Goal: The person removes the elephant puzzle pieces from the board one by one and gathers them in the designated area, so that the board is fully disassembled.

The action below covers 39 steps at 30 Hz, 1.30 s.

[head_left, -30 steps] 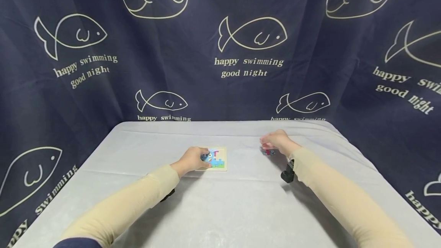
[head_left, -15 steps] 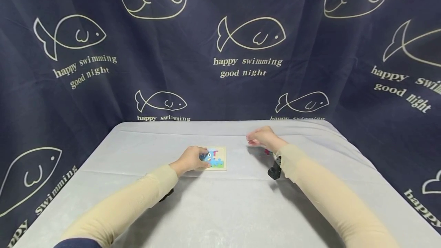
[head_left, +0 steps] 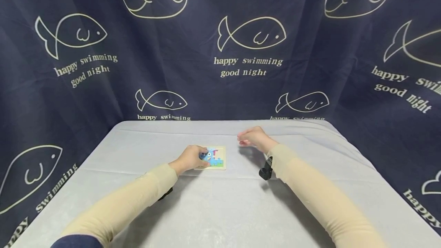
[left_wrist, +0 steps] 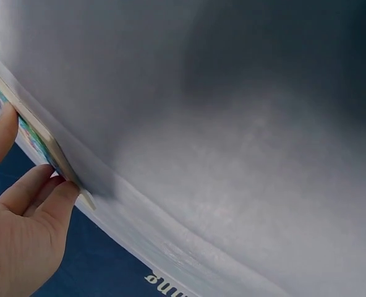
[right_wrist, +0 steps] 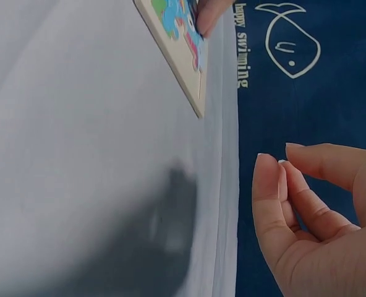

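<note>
In the head view, my left hand [head_left: 191,157] grips the left side of a small jigsaw puzzle board [head_left: 221,157] lying on the table. The board has a pale wooden frame and a picture with a blue creature and green ground; bare patches show at its right. In the left wrist view, the thumb [left_wrist: 0,133] and fingers grip opposite edges of the board. My right hand [head_left: 256,138] is in the air to the right of the board, apart from it. Its fingertips [right_wrist: 268,170] are drawn close together in the right wrist view; any small piece between them is hidden.
A pale cloth covers the table [head_left: 213,209]. Behind it hangs a dark blue curtain [head_left: 200,72] with white fish drawings and lettering. A black wrist camera [head_left: 266,169] sits below the right cuff.
My right hand has moved left toward the board, away from a small red and blue piece on the table that my arm now hides. The left hand and board have stayed in place.
</note>
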Each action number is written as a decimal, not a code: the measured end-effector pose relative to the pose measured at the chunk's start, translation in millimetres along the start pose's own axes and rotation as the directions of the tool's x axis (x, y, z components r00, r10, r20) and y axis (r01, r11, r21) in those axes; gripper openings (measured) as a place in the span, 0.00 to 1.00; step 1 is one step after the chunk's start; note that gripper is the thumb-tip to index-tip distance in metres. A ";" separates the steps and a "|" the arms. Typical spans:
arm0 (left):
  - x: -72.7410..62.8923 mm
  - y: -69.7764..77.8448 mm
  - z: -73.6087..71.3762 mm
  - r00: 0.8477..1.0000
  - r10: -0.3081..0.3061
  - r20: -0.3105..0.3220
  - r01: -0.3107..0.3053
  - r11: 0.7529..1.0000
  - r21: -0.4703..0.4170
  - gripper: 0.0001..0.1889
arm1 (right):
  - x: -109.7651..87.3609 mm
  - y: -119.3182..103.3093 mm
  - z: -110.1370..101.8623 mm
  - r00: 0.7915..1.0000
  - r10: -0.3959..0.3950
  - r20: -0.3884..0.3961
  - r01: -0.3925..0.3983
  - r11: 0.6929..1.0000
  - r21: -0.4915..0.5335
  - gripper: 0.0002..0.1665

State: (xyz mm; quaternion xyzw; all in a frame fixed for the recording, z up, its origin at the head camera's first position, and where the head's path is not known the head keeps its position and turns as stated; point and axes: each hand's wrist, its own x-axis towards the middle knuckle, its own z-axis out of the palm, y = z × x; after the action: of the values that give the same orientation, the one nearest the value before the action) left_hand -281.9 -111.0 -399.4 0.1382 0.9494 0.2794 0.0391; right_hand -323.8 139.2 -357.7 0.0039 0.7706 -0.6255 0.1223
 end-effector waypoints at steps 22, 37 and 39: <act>-2.8 -2.0 0.1 1.000 0.006 0.000 -0.006 1.000 -0.019 0.32 | 2.4 13.8 36.4 0.996 0.044 0.073 -0.035 0.991 -0.129 0.15; 0.2 -1.8 0.5 1.000 0.016 0.004 -0.016 1.000 0.017 0.32 | -10.5 24.1 59.0 0.995 0.046 0.085 -0.015 0.944 -0.331 0.12; 0.4 -1.6 0.2 1.000 0.023 0.004 -0.023 1.000 0.017 0.32 | -13.4 24.4 62.6 0.998 0.025 0.062 0.001 0.922 -0.387 0.11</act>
State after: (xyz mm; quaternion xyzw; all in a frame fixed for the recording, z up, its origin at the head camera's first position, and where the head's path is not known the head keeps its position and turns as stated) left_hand -282.7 -112.0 -400.5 0.1501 0.9500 0.2715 0.0363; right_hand -295.5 86.1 -390.3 -0.0364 0.8744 -0.4600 0.1498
